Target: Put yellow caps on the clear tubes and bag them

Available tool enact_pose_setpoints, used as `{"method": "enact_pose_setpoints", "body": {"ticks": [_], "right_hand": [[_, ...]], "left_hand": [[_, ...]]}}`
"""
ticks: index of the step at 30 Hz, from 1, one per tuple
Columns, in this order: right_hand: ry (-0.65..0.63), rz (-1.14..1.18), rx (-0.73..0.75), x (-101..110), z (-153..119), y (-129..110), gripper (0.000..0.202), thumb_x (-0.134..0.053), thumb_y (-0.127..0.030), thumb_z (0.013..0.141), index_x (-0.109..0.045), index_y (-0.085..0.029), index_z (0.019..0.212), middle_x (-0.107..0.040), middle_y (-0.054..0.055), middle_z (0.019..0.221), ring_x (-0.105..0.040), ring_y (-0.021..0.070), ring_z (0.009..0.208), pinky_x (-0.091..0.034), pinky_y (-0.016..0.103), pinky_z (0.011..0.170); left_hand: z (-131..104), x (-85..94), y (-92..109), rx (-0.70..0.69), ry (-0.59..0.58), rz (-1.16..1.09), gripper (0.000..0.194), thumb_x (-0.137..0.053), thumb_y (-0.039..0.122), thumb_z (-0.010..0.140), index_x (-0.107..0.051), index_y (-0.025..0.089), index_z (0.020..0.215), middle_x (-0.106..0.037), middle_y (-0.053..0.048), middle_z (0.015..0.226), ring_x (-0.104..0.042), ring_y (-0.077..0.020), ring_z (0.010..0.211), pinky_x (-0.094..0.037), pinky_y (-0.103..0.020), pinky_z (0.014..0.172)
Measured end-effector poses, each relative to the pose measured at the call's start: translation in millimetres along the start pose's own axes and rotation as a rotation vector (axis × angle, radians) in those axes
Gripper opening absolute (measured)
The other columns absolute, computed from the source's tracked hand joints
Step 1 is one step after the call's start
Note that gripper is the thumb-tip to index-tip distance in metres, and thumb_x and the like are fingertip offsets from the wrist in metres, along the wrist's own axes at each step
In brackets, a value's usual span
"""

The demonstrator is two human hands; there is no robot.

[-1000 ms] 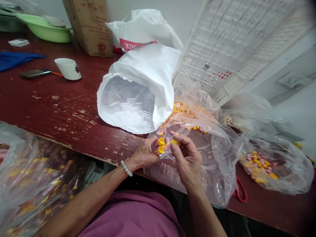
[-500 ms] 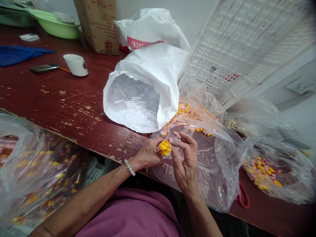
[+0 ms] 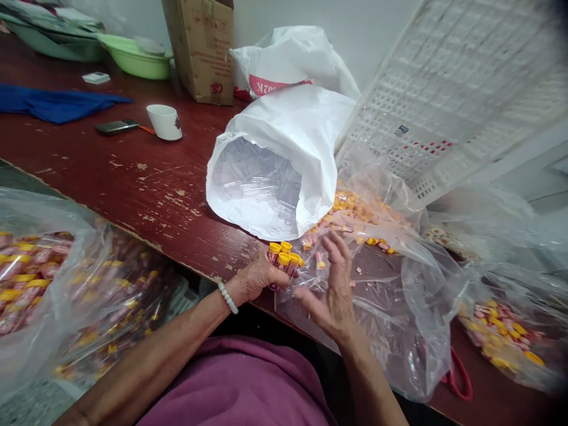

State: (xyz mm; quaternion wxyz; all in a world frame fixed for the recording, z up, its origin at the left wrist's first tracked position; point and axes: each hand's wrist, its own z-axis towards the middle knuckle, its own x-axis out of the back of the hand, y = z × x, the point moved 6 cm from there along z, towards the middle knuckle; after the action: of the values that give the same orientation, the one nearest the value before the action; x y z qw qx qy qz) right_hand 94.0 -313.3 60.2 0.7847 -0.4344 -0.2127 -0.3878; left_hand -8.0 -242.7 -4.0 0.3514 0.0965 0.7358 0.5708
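My left hand [image 3: 261, 275], with a white bead bracelet [image 3: 228, 297] at the wrist, is closed around several small clear tubes with yellow caps [image 3: 284, 258]. Their caps point up and away from me. Just to the right, my right hand [image 3: 331, 290] is open with fingers spread and holds nothing. Beyond the hands lies a white sack [image 3: 279, 118], its mouth facing me, with clear empty tubes [image 3: 260, 183] inside. A heap of yellow-capped pink pieces [image 3: 355, 207] lies on clear plastic to the sack's right.
A white plastic crate [image 3: 444, 106] leans at the back right. Clear bags with filled tubes [image 3: 26, 272] stand below the table's left edge. A cup [image 3: 165, 122], a phone [image 3: 117, 126], and a cardboard box [image 3: 202, 53] are on the red table [image 3: 133, 177]. Red handles [image 3: 461, 378] show at right.
The view has swung left, so things sit further right. My left hand has tilted the tubes so their sides show. My right hand's fingers have opened and moved away from the caps.
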Motion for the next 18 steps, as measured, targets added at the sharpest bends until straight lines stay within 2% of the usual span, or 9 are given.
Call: {"method": "enact_pose_setpoints", "body": {"ticks": [2,5,7,10,14,16,18], "right_hand": [[-0.089,-0.07,0.136,-14,3,-11,0.095,-0.068,-0.053,0.068,-0.017,-0.025,0.143,-0.023,0.014,0.147,-0.023,0.0339,0.135,-0.025,0.055,0.106],[-0.219,-0.148,0.244,-37,7,-23,0.1,-0.072,-0.051,0.063,-0.019,-0.02,0.142,-0.034,0.016,0.143,-0.031,0.0343,0.131,-0.026,0.054,0.105],[-0.279,-0.16,0.243,-48,9,-27,0.096,-0.073,-0.047,0.061,-0.026,-0.017,0.139,-0.043,0.016,0.136,-0.039,0.0333,0.124,-0.03,0.051,0.101],[-0.274,-0.114,0.236,-55,10,-30,0.081,-0.073,-0.036,0.06,-0.038,-0.016,0.13,-0.051,0.015,0.126,-0.047,0.0301,0.115,-0.036,0.046,0.097],[-0.239,0.014,0.224,-58,10,-31,0.065,-0.068,-0.025,0.057,-0.048,-0.018,0.118,-0.056,0.012,0.116,-0.051,0.0264,0.107,-0.041,0.041,0.093],[-0.262,0.063,0.189,-60,12,-31,0.062,-0.068,-0.024,0.056,-0.05,-0.02,0.115,-0.057,0.01,0.111,-0.053,0.0253,0.104,-0.044,0.04,0.091],[-0.303,0.1,0.148,-62,15,-31,0.064,-0.071,-0.024,0.055,-0.05,-0.021,0.116,-0.055,0.01,0.115,-0.053,0.0255,0.108,-0.043,0.04,0.093]], "left_hand": [[-4,0.3,2,-0.008,-0.03,-0.086,0.026,-0.06,0.001,0.046,-0.062,0.012,0.069,-0.06,0.002,0.067,-0.052,-0.0106,0.061,-0.045,-0.023,0.061],[-9,-0.2,1,-0.011,-0.058,-0.147,0.03,-0.055,-0.003,0.043,-0.061,0.012,0.068,-0.06,0.002,0.069,-0.051,-0.0103,0.061,-0.042,-0.021,0.057],[-12,-0.5,-1,0.002,-0.053,-0.181,0.031,-0.051,-0.003,0.041,-0.059,0.013,0.067,-0.059,0.002,0.067,-0.05,-0.0102,0.061,-0.041,-0.021,0.055],[-18,0.3,-2,0.023,-0.015,-0.186,0.029,-0.049,-0.002,0.041,-0.057,0.013,0.064,-0.055,0.004,0.062,-0.048,-0.0099,0.059,-0.041,-0.021,0.057],[-23,3.9,-6,0.067,0.051,-0.113,0.021,-0.049,-0.001,0.04,-0.051,0.013,0.055,-0.05,0.004,0.056,-0.044,-0.009,0.055,-0.035,-0.02,0.049],[-23,5.2,-5,0.07,0.055,-0.111,0.019,-0.049,0.0,0.04,-0.049,0.013,0.054,-0.049,0.004,0.055,-0.044,-0.009,0.054,-0.032,-0.02,0.047],[-24,6.4,-3,0.072,0.047,-0.152,0.019,-0.049,0.0,0.04,-0.05,0.013,0.054,-0.049,0.004,0.055,-0.043,-0.0087,0.054,-0.031,-0.02,0.046]]}}
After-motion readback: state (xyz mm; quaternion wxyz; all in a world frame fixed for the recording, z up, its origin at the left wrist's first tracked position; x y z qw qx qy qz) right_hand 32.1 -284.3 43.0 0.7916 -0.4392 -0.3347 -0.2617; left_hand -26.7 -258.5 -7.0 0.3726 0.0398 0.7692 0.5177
